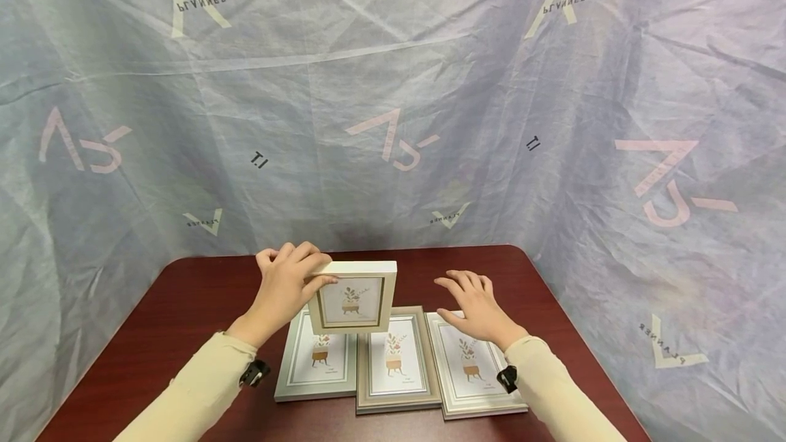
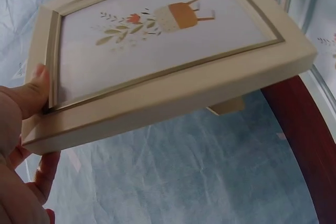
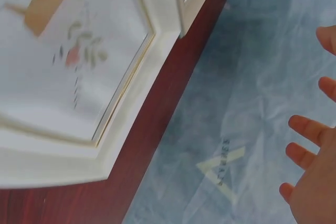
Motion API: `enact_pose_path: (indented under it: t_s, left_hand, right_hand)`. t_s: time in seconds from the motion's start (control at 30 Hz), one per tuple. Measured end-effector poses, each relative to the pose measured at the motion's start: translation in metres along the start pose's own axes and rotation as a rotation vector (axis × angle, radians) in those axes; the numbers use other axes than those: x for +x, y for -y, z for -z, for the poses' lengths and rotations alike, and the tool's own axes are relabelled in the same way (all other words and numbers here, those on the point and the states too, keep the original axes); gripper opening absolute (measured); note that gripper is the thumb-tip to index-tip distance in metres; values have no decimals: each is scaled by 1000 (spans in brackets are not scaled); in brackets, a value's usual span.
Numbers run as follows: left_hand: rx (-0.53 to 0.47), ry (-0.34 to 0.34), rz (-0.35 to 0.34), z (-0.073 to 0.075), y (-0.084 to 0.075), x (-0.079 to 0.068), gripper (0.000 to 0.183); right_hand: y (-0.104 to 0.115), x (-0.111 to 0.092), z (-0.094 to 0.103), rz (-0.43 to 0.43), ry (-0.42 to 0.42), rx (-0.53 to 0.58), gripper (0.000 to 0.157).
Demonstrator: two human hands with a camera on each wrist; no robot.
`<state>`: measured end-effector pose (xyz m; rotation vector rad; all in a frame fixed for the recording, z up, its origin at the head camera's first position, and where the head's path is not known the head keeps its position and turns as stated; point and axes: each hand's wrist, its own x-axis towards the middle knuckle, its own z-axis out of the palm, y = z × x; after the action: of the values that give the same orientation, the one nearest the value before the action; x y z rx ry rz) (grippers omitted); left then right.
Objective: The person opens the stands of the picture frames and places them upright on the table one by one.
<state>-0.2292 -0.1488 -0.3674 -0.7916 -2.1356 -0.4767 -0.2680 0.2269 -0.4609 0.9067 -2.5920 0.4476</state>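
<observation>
My left hand [image 1: 291,282] pinches a cream picture frame [image 1: 388,299] by its top left corner, thumb on the front and fingers behind. Upright, it hangs over the flat frames and covers part of them in the head view. Its print, a plant in an orange-and-white pot, shows large in the left wrist view, where a piece of its back stand [image 2: 228,106] juts out behind. My right hand [image 1: 475,302] is held with spread fingers above the white frame [image 1: 485,410] on the right, holding nothing. Beside that lie a beige frame [image 1: 399,402] and a grey-green frame [image 1: 316,391].
The three flat frames lie side by side on a dark red wooden table [image 1: 202,305] with rounded far corners. Behind and around it hangs a wrinkled grey-blue cloth [image 1: 319,121] printed with letters. A black wrist device [image 1: 253,374] sits on each sleeve.
</observation>
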Motion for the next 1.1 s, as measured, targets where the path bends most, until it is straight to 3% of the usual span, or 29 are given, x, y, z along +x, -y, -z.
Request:
enact_pose_path:
  t_s: [0.27, 0.6, 1.1]
  left_hand:
    - [-21, 13, 73, -4, -2, 4, 30]
    - [-41, 4, 114, -9, -7, 13, 30]
    - [-78, -60, 143, -16, -15, 24, 29]
  right_hand:
    - [25, 6, -8, 54, -1, 14, 54]
    - [54, 13, -15, 109, -56, 15, 51]
    - [72, 28, -29, 49, -225, -43, 46]
